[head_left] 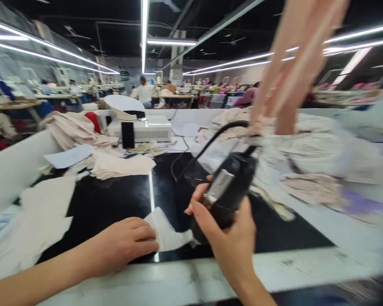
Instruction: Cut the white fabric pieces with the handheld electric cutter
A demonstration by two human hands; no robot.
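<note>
My right hand is wrapped round the handle of a black iron with a silver strip, its nose down on a small white fabric piece. A black cord runs up from the iron's back. My left hand lies on the near edge of the same white piece, fingers curled down and pressing it onto the glossy black table top.
Beige fabric pieces lie in heaps at the left and back, with more stacks at the right. A white machine stands behind. Pink strips hang at the upper right. A white ledge runs along the near edge. People work far off.
</note>
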